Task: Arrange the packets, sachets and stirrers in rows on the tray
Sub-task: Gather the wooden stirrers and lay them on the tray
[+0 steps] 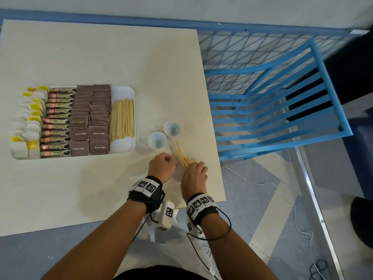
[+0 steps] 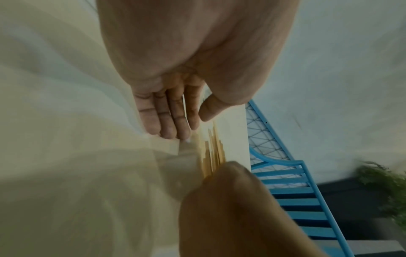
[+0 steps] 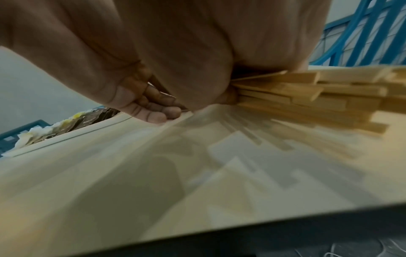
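Wooden stirrers [image 1: 182, 157] gripped in right hand [image 1: 194, 175]; left hand [image 1: 161, 167] straight-fingered alongside

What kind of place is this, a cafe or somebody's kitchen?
Hard to say for sure; it looks more like a staged work area than a cafe. A plain table holds a tray of brown sugar sachets and wooden stirrers, with a blue slatted chair beside it and loose cables on the floor.
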### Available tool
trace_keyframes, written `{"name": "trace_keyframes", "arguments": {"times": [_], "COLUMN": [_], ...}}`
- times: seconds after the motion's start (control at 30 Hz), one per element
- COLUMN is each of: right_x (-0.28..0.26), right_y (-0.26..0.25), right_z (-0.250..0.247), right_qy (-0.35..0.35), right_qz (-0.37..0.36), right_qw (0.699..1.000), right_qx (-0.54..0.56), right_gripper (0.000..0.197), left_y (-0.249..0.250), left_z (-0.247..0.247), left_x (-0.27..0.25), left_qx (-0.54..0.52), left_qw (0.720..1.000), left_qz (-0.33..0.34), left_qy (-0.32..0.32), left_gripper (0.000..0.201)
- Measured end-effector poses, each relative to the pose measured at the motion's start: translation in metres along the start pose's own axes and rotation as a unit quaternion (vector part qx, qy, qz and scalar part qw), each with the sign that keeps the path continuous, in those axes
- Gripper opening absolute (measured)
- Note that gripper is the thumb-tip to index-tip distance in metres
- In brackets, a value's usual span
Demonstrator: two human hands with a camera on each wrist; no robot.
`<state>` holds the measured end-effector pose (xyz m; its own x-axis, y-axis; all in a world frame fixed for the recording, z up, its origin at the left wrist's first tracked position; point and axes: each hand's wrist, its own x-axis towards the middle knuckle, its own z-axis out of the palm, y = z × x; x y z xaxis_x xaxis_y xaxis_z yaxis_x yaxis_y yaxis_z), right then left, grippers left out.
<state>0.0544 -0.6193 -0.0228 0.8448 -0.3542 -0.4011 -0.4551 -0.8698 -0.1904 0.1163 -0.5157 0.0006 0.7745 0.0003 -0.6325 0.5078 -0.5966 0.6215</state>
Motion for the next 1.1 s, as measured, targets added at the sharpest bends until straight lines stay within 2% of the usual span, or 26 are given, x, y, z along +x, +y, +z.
{"name": "trace_keyframes", "arguments": {"times": [0.1,0.17,0.2,0.27,0.3,0.33,0.43,0.57,0.7,0.73,0.8,0.83,0.9,1.0,1.1], "right_x": [-0.002,-0.002,-0.001,0.003,0.006,0.008,0.012,0.014,0.016,0.016,0.014,0.013,0.013,0.017,0.021], "right_y": [0.025,0.038,0.042,0.046,0.047,0.045,0.031,0.018,0.016,0.015,0.013,0.01,0.002,-0.009,-0.014], "right_z": [0.002,0.006,0.009,0.015,0.016,0.014,0.001,-0.007,-0.024,-0.028,-0.034,-0.037,-0.045,-0.054,-0.059], "right_qy": [0.021,0.04,0.039,0.039,0.043,0.045,0.009,-0.006,-0.04,-0.038,-0.03,-0.029,-0.023,-0.025,-0.037], "right_qz": [-0.049,-0.105,-0.133,-0.175,-0.184,-0.187,-0.184,-0.211,-0.218,-0.223,-0.243,-0.253,-0.273,-0.276,-0.256], "right_qw": [0.998,0.992,0.988,0.981,0.979,0.978,0.972,0.956,0.944,0.941,0.935,0.934,0.93,0.935,0.951], "right_qx": [0.025,0.056,0.065,0.071,0.072,0.076,0.146,0.202,0.244,0.252,0.255,0.251,0.246,0.222,0.17], "right_gripper": [0.042,0.041,0.039,0.044,0.048,0.051,0.035,0.023,0.01,0.012,0.014,0.015,0.019,0.044,0.036], "left_y": [0.01,0.019,0.023,0.03,0.032,0.034,0.036,0.037,0.041,0.048,0.063,0.07,0.079,0.079,0.073], "left_z": [0.005,0.01,0.013,0.018,0.019,0.021,0.023,0.014,-0.016,-0.025,-0.04,-0.045,-0.048,-0.042,-0.037], "left_x": [0.0,-0.001,-0.001,-0.004,-0.005,-0.005,-0.009,-0.011,-0.008,-0.008,-0.009,-0.008,-0.006,-0.004,-0.008], "left_qx": [-0.098,-0.174,-0.205,-0.239,-0.229,-0.213,-0.206,-0.196,-0.193,-0.215,-0.262,-0.252,-0.163,0.031,0.078], "left_qw": [0.995,0.984,0.977,0.968,0.97,0.975,0.978,0.978,0.977,0.972,0.96,0.963,0.982,0.992,0.989], "left_qz": [-0.015,-0.012,-0.006,0.018,0.031,0.04,0.044,0.067,0.079,0.072,0.051,0.049,0.07,0.113,0.124], "left_qy": [-0.009,-0.037,-0.058,-0.08,-0.07,-0.053,-0.01,-0.005,-0.051,-0.065,-0.08,-0.076,-0.069,-0.039,-0.002], "left_gripper": [0.039,0.052,0.049,0.028,0.017,0.015,0.021,0.023,0.013,0.015,0.03,0.036,0.042,0.049,0.047]}}
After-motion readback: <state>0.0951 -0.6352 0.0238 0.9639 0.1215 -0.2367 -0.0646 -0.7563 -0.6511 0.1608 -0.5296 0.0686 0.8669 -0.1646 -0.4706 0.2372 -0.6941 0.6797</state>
